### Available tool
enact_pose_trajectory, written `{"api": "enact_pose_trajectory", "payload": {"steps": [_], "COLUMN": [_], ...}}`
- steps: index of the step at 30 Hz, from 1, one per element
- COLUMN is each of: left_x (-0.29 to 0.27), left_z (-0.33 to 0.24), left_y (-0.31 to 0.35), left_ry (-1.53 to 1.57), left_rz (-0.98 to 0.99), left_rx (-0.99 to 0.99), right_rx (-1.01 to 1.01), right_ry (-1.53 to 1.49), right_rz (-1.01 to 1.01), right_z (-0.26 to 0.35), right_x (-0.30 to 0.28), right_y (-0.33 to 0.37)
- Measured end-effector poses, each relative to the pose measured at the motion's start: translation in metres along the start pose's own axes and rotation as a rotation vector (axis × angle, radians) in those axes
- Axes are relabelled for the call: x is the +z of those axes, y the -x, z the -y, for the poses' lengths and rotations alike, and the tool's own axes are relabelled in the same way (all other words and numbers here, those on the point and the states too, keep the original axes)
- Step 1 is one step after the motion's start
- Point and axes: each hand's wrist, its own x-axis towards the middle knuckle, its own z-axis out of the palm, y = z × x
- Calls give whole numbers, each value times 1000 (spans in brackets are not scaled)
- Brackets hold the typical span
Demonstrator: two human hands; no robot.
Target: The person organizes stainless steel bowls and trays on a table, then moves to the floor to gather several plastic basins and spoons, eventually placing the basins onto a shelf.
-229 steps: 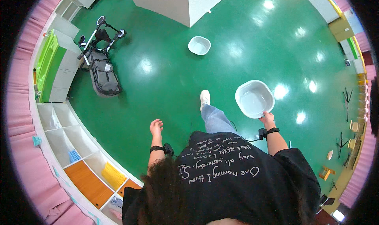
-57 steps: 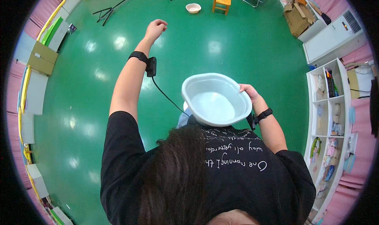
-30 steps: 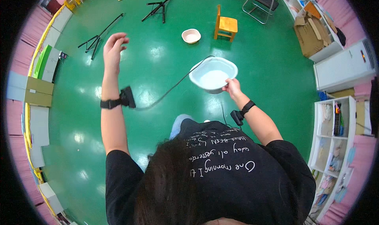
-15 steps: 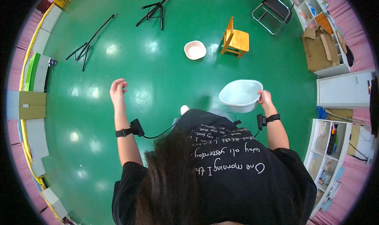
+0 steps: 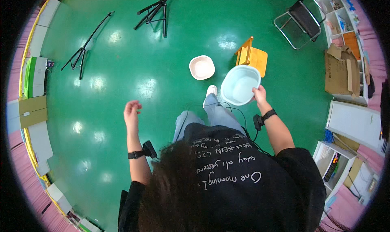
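Note:
A pale blue basin [image 5: 236, 87] hangs from my right hand [image 5: 260, 94], whose fingers grip its right rim. Its hollow faces up, and I see nothing inside. The basin overlaps the near edge of a small yellow wooden chair [image 5: 256, 60] in the picture; whether they touch I cannot tell. My left hand [image 5: 132, 111] is held out over the green floor, holding nothing, fingers loosely bent and apart. On the floor ahead of my feet stands a pale pink basin [image 5: 202, 67], to the left of the chair.
Two black tripod stands [image 5: 156, 14] [image 5: 81, 53] are on the far left. A folding chair [image 5: 302, 22], an open cardboard box [image 5: 343, 73] and white shelves [image 5: 335, 163] line the right side. A black cable [image 5: 243, 120] trails across my legs.
I have stepped forward, so the pink basin and wooden chair are nearer. The blue basin has swung ahead and left, close to the chair, still in my right hand.

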Motion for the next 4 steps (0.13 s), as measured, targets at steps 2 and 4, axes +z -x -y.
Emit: {"api": "enact_pose_trajectory", "payload": {"steps": [2, 4], "left_x": [17, 21], "left_z": [3, 15], "left_y": [-15, -16], "left_ry": [-78, -136], "left_rz": [112, 133], "left_rx": [-51, -242], "right_rx": [-138, -36], "right_ry": [292, 555], "right_rz": [13, 164], "right_z": [-25, -23], "right_x": [12, 46], "right_y": [-70, -109]}}
